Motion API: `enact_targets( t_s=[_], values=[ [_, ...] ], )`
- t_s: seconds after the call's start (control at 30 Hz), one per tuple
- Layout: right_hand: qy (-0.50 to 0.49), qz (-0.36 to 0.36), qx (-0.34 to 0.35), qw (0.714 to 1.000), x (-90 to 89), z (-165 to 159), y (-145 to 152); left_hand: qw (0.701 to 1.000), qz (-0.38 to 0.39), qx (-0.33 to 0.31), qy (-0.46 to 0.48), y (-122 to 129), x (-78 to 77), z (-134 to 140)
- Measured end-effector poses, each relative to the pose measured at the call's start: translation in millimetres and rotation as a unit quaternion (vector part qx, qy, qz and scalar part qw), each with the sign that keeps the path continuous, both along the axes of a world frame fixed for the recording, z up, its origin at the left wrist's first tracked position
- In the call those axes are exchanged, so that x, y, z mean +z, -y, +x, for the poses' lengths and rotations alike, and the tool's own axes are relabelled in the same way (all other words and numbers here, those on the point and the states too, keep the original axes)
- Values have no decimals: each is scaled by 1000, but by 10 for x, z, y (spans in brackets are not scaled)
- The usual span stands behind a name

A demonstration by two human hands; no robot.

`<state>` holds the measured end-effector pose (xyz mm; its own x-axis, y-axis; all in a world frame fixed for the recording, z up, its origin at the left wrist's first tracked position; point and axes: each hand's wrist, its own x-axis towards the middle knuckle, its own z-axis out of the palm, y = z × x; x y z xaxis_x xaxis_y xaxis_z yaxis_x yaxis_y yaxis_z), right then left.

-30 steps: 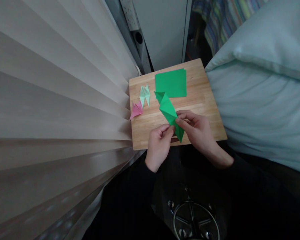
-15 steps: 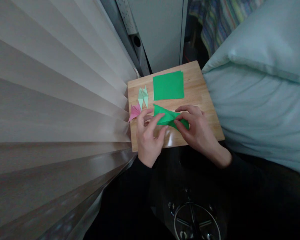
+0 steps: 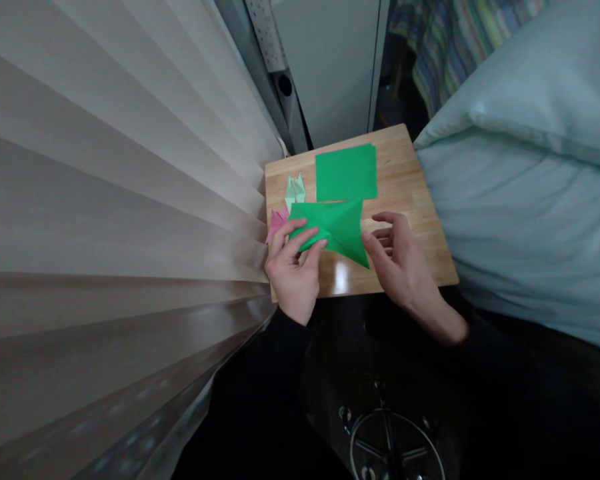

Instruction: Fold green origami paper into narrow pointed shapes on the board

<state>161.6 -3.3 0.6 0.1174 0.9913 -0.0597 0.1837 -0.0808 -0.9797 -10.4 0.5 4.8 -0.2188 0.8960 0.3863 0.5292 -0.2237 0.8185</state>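
A creased sheet of green origami paper point(image 3: 337, 225) is spread open above the wooden tabletop, with fold lines running across its middle. My left hand point(image 3: 296, 273) pinches its lower left part, thumb below and fingers on top. Just past the paper's right edge is my right hand point(image 3: 403, 267), its fingers curved and apart with nothing between them; whether the thumb tip brushes the edge is hard to tell. Beside my left hand lies a pink folded paper piece point(image 3: 277, 220), partly covered. A pale green folded paper piece point(image 3: 295, 191) sits behind the sheet.
Flat green paper point(image 3: 346, 172) lies stacked at the back of the small wooden table point(image 3: 420, 220). A pleated curtain point(image 3: 155, 220) borders the left side, pale green bedding point(image 3: 520, 220) the right. A grey cabinet point(image 3: 330, 67) stands behind. Below is a wheeled chair base point(image 3: 390, 433).
The green paper has gone from folded narrow to opened out wide. My right hand has let go of it and shifted slightly right. The whole view has shifted a little.
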Motion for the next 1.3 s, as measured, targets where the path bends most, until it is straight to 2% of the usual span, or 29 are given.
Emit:
enact_targets(
  t_s=[0.1, 0.17, 0.23, 0.3, 0.37, 0.43, 0.57, 0.67, 0.73, 0.77, 0.8, 0.87, 0.93, 1.13, 1.3],
  values=[
    [-183, -63, 59, 979, 14, -62, 20, 1000, 10, -15, -10, 15, 18, 34],
    [-215, -50, 73, 972, 35, -86, 35, 999, 18, -27, -23, 30, 33, 64],
    [-132, 3, 37, 991, 59, -83, 50, 999, 24, -27, -36, 36, 41, 82],
    [34, 89, -11, 995, 80, -65, 65, 998, 28, -21, -48, 37, 43, 91],
    [192, 166, -12, 967, 86, -52, 80, 998, 26, -19, -45, 41, 48, 107],
    [277, 204, 17, 939, 71, -48, 87, 999, 9, -23, -21, 54, 60, 135],
    [296, 206, 27, 932, 4, 13, 29, 997, -63, -46, 15, 74, 106, 150],
    [326, 217, 57, 918, -16, 136, -69, 992, -102, -53, -58, 44, 141, 53],
    [342, 224, 94, 908, -9, 216, -126, 987, -70, -39, -138, 5, 161, -37],
    [341, 226, 115, 905, -3, 244, -146, 984, -63, -55, -155, -15, 171, -75],
    [333, 228, 134, 905, 4, 263, -160, 982, -71, -97, -149, -31, 181, -103],
    [307, 232, 165, 908, 18, 278, -172, 973, -96, -183, -103, -48, 197, -125],
    [276, 231, 181, 915, 32, 276, -173, 961, -136, -239, -34, -45, 210, -110],
    [203, 205, 211, 934, 74, 318, -199, 903, -252, -296, 181, -35, 247, -82],
    [167, 193, 240, 937, 103, 375, -221, 858, -299, -349, 229, -80, 266, -160]
  ],
)
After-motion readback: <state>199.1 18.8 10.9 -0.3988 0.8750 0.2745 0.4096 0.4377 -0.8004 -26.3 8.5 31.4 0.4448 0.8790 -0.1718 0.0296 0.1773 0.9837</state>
